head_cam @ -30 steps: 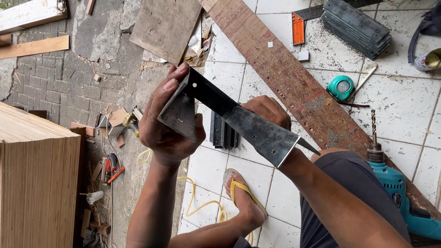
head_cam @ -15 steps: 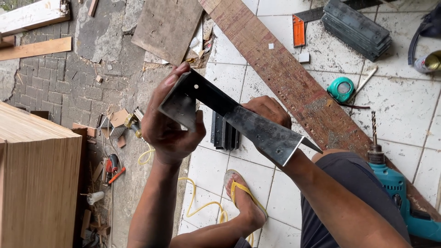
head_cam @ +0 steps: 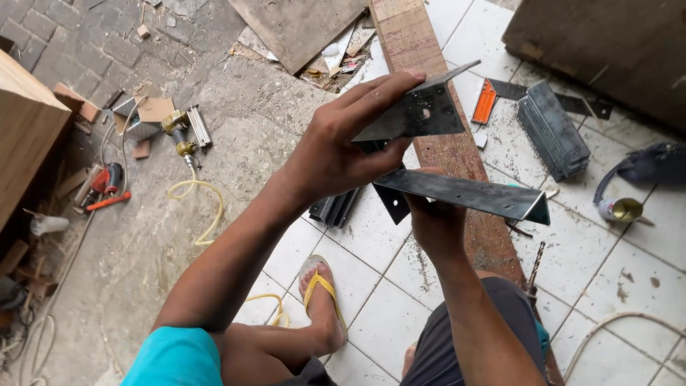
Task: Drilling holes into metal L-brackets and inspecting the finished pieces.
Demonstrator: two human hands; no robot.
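Note:
My left hand (head_cam: pixel 341 146) grips a short grey steel angle piece (head_cam: pixel 421 114) with drilled holes, thumb under it and fingers over its top edge. Just below, my right hand (head_cam: pixel 434 218) holds a longer steel angle bar (head_cam: pixel 475 196) from underneath; it points to the right. The two metal pieces are close together, and I cannot tell whether they touch. Both are held in the air above a long wooden plank (head_cam: pixel 457 150) that lies on the white tiled floor (head_cam: pixel 389 286).
A stack of dark metal angle pieces (head_cam: pixel 554 129) and an orange tool (head_cam: pixel 484 102) lie on the tiles at the right. More angle pieces (head_cam: pixel 336 209) lie beneath my hands. A pneumatic tool with yellow hose (head_cam: pixel 187 154) lies left. A wooden cabinet (head_cam: pixel 25 125) stands at far left.
The view has swung so the plank and pieces sit differently. My hands have separated the metal into a short piece in the left and a long bar in the right.

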